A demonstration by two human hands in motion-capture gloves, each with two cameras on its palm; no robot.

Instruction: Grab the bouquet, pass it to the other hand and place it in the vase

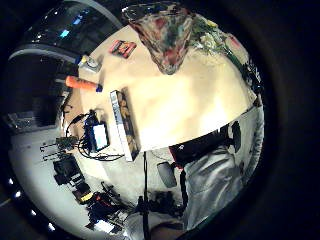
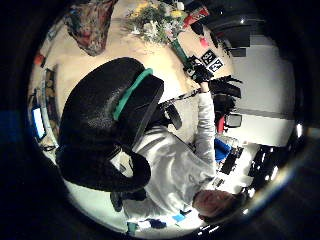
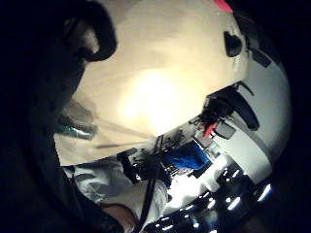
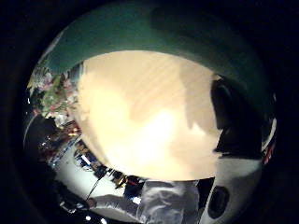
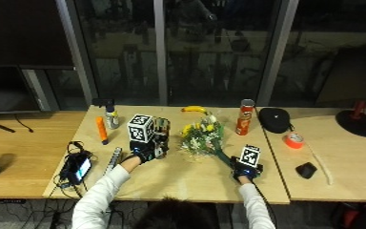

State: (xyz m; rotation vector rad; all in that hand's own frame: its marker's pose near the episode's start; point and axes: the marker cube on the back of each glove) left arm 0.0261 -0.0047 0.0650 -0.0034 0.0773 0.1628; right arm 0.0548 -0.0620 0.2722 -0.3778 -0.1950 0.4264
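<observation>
The bouquet [image 5: 202, 136] of yellow and white flowers lies on the wooden table [image 5: 177, 179], its green-wrapped stems pointing at my right hand [image 5: 246, 171]. That hand grips the stem end, and the green wrap [image 4: 154, 32] fills much of the right thumb side palm view. A patterned glass vase [image 5: 163, 129] stands upright just left of the flowers, partly hidden from the outside camera. My left hand [image 5: 146, 151] hovers in front of the vase [image 1: 165, 35] and holds nothing; its fingers [image 2: 100, 130] hang loosely curled. The left palm views show the bouquet [image 2: 155, 22] beside the vase.
An orange tube [image 5: 100, 130], a spray bottle [image 5: 111, 117] and a banana [image 5: 194, 109] lie at the back. A red can [image 5: 244, 117] and a black case [image 5: 275, 119] stand right of the flowers. A screen device with cables [image 5: 78, 167] sits at the left edge.
</observation>
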